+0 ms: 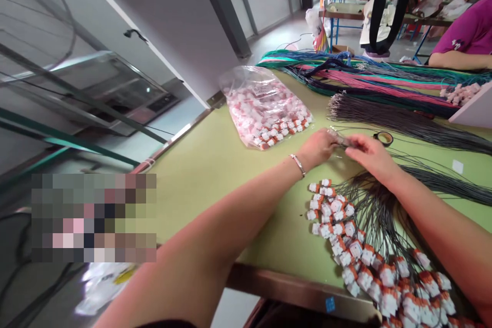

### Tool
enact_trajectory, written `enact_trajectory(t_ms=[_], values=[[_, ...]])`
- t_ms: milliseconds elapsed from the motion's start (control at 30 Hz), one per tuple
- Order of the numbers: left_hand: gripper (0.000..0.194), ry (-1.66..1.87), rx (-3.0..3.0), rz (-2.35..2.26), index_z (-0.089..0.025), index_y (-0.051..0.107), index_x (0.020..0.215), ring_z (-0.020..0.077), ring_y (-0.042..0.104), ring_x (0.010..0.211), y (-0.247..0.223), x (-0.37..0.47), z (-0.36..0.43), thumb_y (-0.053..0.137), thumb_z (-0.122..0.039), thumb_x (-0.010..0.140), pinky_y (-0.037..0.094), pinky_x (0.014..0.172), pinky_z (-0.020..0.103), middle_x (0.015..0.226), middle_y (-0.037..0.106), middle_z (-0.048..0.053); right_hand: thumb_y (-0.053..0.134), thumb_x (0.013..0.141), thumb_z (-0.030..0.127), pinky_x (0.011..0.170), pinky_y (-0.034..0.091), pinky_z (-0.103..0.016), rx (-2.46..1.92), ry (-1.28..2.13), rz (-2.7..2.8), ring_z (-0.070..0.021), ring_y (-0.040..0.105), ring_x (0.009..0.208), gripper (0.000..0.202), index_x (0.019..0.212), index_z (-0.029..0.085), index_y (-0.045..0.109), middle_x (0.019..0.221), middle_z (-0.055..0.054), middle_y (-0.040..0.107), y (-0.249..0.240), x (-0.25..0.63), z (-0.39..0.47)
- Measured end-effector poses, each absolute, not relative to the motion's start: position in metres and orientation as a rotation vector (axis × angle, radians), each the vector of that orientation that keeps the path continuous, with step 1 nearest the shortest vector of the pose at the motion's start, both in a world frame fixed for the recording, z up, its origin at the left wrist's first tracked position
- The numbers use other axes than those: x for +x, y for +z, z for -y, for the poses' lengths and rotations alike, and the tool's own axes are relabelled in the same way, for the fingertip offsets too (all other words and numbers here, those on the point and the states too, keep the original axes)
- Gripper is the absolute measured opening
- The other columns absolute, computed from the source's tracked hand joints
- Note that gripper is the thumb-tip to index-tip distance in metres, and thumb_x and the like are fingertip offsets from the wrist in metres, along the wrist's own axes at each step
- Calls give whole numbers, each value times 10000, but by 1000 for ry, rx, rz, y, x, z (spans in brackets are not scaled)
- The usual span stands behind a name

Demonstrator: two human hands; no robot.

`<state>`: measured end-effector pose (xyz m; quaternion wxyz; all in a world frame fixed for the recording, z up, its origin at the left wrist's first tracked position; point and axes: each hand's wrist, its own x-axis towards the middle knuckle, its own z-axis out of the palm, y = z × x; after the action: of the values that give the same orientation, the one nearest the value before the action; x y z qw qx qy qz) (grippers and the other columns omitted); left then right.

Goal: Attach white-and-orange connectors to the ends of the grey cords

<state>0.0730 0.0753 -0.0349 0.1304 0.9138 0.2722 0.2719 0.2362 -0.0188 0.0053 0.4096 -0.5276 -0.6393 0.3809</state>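
Over the green table (200, 184), my left hand (320, 146) and my right hand (371, 152) are close together, fingers closed around the ends of a small bunch of dark wires (341, 139). Its metallic tips show between them; the exact finger contact is partly hidden. Below my right hand lies a bundle of black wires (378, 205) ending in many white and orange connectors (355, 250). A clear plastic bag (265, 102) of similar connectors sits beyond my left hand. Just behind my right hand is a roll of black tape (383, 138).
Dark loose wires (407, 120) lie at the right, with pink, green and blue wire bundles (357, 74) behind them. A person in a purple sleeve (463, 31) sits at the back right. Another person (380, 23) is farther off. A metal edge (284, 287) borders the table's front.
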Motion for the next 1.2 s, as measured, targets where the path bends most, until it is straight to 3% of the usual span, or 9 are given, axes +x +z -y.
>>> enact_trajectory(t_ms=[100,200,367,467,600,733,833,1033,1200], values=[[210,792,2638,-789,-145,740,809,230,651,962,-40,77,-80,534,-158,845,516,922,384,963,729,114,702,690,285,616,400,-271,-1366,933,2013,-131,510,646,278,933,150,690,744,-9,612,4,230,26],[245,837,2579,-838,-165,752,848,226,644,1032,-44,73,-78,508,-154,856,499,977,389,1061,721,109,671,720,205,676,413,-274,-1231,924,2235,-139,533,694,51,735,159,687,727,-19,600,0,230,26],[216,1031,2295,-898,-177,746,929,197,650,1045,-34,56,-66,562,-160,819,504,968,349,1127,705,99,589,830,446,723,466,-303,-1181,1084,1864,-151,566,703,304,730,172,672,721,-28,614,-9,239,16],[215,1098,1987,-1147,-147,721,957,168,672,832,-21,42,-52,562,-231,840,547,774,304,925,732,91,610,777,601,718,504,-308,-1259,1251,1473,-148,592,671,426,784,177,661,700,-26,635,-15,241,12],[294,656,1868,-1197,-147,722,829,117,576,539,-9,26,-28,555,-387,861,476,547,245,637,673,36,671,708,621,723,516,-303,-1254,1255,1414,-153,613,686,448,758,175,666,723,-39,667,-20,239,11],[123,463,2039,-1108,-165,743,770,129,620,646,-4,23,-13,635,-223,766,486,652,251,728,723,28,617,776,529,694,484,-299,-1337,1053,1649,-169,609,699,369,784,173,715,721,-38,688,-16,235,12],[157,446,2019,-1061,-158,754,757,134,633,672,-6,27,-10,604,-118,734,492,682,252,730,730,23,589,792,418,670,453,-290,-1366,933,1821,-183,612,718,283,757,173,727,724,-30,704,-12,230,13],[235,870,1851,-1054,-148,726,823,130,626,684,-16,37,-9,573,-17,702,503,645,245,758,716,19,604,739,296,612,410,-297,-1434,878,1920,-195,598,651,179,747,187,745,672,-13,705,-13,221,17],[190,912,2186,-1115,-141,726,845,187,647,835,-10,16,-29,540,-178,851,530,823,333,865,713,90,628,704,354,554,393,-286,-1428,906,1710,-166,539,564,192,648,188,705,597,-4,660,-14,220,18]])
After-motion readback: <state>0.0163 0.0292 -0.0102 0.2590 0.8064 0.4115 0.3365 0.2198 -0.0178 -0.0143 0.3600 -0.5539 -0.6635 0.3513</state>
